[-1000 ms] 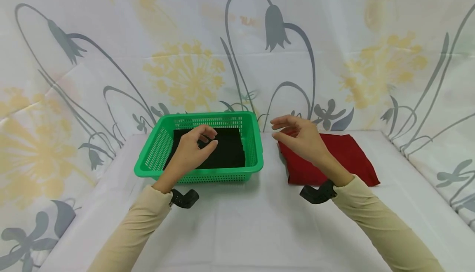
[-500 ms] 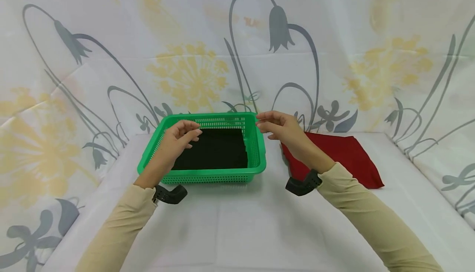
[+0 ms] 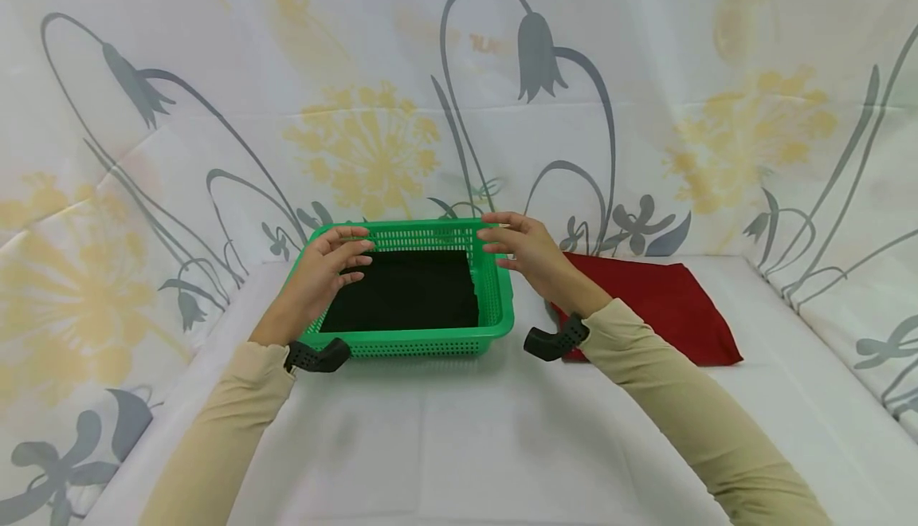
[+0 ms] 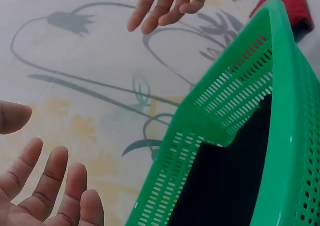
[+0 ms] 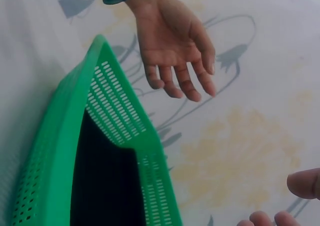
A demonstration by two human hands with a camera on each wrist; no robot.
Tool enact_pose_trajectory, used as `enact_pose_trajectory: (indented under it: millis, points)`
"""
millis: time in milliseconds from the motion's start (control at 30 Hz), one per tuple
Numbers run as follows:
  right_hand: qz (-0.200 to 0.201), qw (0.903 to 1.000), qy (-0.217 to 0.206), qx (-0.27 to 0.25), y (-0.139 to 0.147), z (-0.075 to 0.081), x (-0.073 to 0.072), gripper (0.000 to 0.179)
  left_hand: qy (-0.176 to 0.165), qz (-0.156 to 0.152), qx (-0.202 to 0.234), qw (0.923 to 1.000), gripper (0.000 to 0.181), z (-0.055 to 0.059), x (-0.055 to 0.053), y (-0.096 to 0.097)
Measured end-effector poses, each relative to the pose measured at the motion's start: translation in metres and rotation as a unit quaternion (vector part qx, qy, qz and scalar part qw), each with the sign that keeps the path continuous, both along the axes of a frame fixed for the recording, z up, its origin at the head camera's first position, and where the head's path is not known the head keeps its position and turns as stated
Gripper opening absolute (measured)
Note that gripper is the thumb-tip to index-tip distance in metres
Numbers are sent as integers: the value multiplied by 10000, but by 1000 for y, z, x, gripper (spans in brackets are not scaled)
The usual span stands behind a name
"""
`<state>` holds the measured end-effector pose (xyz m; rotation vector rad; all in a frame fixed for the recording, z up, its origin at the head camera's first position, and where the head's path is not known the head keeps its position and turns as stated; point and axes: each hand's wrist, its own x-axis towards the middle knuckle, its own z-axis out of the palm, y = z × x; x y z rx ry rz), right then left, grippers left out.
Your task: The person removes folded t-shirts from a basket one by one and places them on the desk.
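A green plastic basket with slotted sides stands on the white table. Flat on its floor lies a folded black cloth. My left hand hovers over the basket's left side, fingers apart and relaxed, holding nothing. Above the right rim is my right hand, likewise loosely spread and without anything in it. Both wrist views show a gap between the hands and the basket. To the right of the basket a folded red cloth lies on the table, partly covered by my right forearm.
The table is draped in white cloth. Behind it hangs a pale curtain with grey and yellow flower prints, close to the basket's far side. Each wrist carries a black strap mount.
Both hands have shifted left: the left from over the black cloth to the basket's left side, the right from above the red cloth to the basket's right rim. The cloths stay put.
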<state>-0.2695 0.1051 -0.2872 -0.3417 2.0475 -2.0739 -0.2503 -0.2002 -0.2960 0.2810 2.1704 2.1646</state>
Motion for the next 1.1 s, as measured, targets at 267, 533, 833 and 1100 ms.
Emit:
enact_pose_trajectory:
  millis: [267, 533, 833, 1100]
  points:
    - [-112, 9999, -87, -88, -13, -6, -10, 47, -244, 23, 101, 9996, 23, -1, -14, -4]
    - [-331, 9991, -248, 80, -25, -11, -20, 47, -363, 176, 120, 9991, 23, -4, -27, -9]
    - [-540, 9969, -511, 255, -39, -20, -35, 45, -584, 450, 6, 9973, 28, -8, -44, -19]
    - [-731, 9944, -719, 274, -52, -30, -41, 41, -957, 337, -24, 9948, 26, -18, -53, -30]
